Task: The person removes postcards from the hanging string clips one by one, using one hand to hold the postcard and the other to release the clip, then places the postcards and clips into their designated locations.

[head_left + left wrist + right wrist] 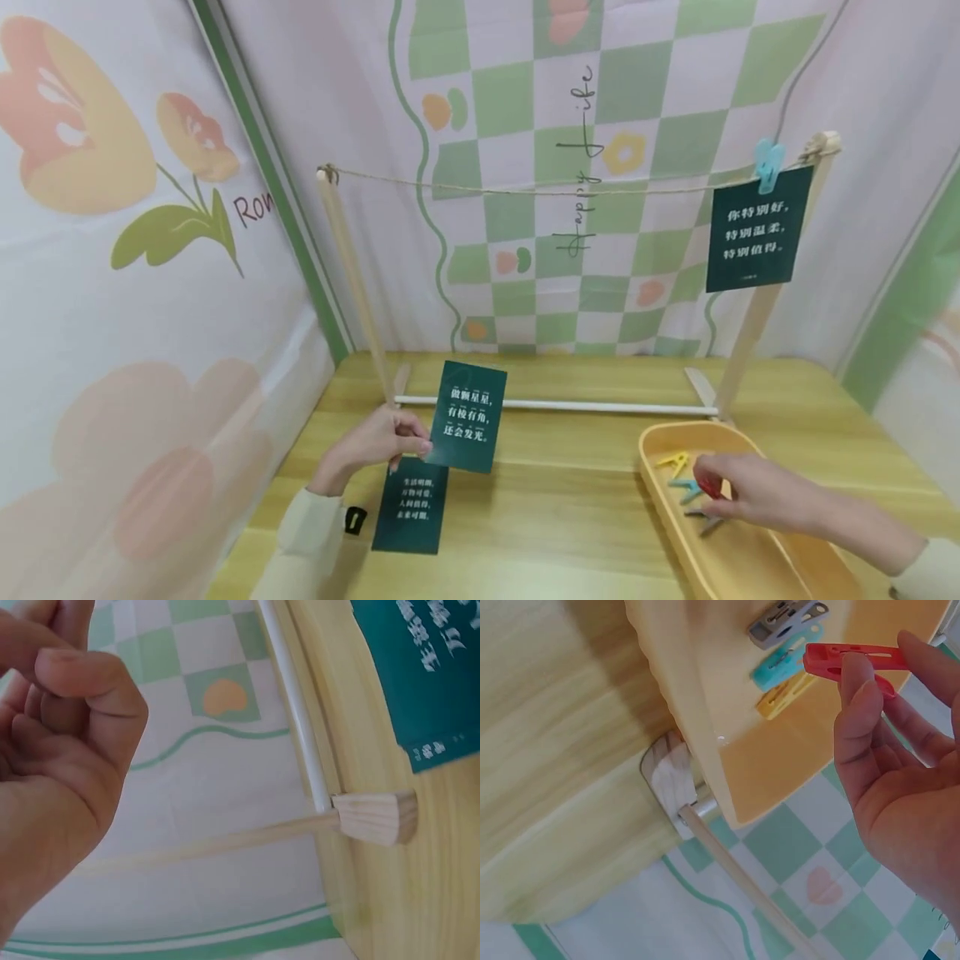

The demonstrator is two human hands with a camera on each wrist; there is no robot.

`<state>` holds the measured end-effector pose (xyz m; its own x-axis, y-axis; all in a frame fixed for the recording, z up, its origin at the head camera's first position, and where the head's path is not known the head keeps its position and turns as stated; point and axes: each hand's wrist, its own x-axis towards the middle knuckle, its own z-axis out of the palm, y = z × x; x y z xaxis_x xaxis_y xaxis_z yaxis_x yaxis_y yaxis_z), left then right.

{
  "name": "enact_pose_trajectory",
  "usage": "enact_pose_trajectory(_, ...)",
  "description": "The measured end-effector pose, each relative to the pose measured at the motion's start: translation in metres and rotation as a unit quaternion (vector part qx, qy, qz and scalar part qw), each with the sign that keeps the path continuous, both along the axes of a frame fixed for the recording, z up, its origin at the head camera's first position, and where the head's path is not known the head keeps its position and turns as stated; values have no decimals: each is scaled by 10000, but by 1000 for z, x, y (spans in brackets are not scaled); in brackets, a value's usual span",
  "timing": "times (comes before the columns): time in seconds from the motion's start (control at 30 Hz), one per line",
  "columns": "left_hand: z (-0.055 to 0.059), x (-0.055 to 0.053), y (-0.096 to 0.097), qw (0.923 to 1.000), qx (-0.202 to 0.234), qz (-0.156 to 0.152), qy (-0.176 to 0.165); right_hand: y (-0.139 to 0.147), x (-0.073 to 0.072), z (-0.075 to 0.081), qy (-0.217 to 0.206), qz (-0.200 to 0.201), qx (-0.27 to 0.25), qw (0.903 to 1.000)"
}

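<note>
My left hand [377, 440] pinches a dark green card [471, 417] with white Chinese text by its lower left edge, above the table. A second green card [410, 508] lies flat just below it. In the left wrist view the fingers are curled at the upper left, and the held card is out of sight. My right hand [765, 492] holds a red clothespin [855, 661] between thumb and fingers over a yellow tray [651, 442]. Inside that tray are a grey clothespin [784, 624], a blue clothespin [786, 660] and a yellow clothespin [784, 696].
A twine line [525, 192] spans two wooden posts, joined low down by a white rod [585, 407]. At its right end a light blue clothespin [768, 165] holds a third green card [759, 229]. Beside my left sleeve lies a small black object [356, 521].
</note>
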<state>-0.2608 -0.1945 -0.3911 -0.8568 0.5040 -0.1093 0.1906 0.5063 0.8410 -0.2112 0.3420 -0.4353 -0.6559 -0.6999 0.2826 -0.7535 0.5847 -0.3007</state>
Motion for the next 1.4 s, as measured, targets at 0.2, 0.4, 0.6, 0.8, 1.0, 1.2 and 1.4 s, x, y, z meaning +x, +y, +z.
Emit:
enact_pose_trajectory(0.2, -5, 3, -10, 9993, -210, -267, -122, 2, 1, -8, -356, 142, -78, 9992)
enact_pose_trajectory(0.4, -18, 11, -25, 9983, -364, -252, -370, 2, 4, -12, -349, -24, -100, 9993)
enact_pose_trajectory(0.6, -30, 16, -40, 9967, -242, -286, -719, 1, 4, -13, -222, -52, -24, 9997)
enact_pose_trajectory(0.8, -31, 20, -50, 9949, -247, -351, -918, 3, 8, -18, -348, -40, 183, 9992)
enact_pose_trajectory(1.0, -35, 27, -60, 9911, -374, -561, -1147, 5, 14, -22, -917, -403, 408, 9941)
enact_pose_trajectory(1.2, -43, 38, -66, 9877, -275, -468, -1467, 8, 19, -26, -885, -160, 404, 9951)
enact_pose_trajectory(1.4, -51, 42, -66, 9847, -120, -259, -1717, 9, 24, -30, -685, -96, 501, 9963)
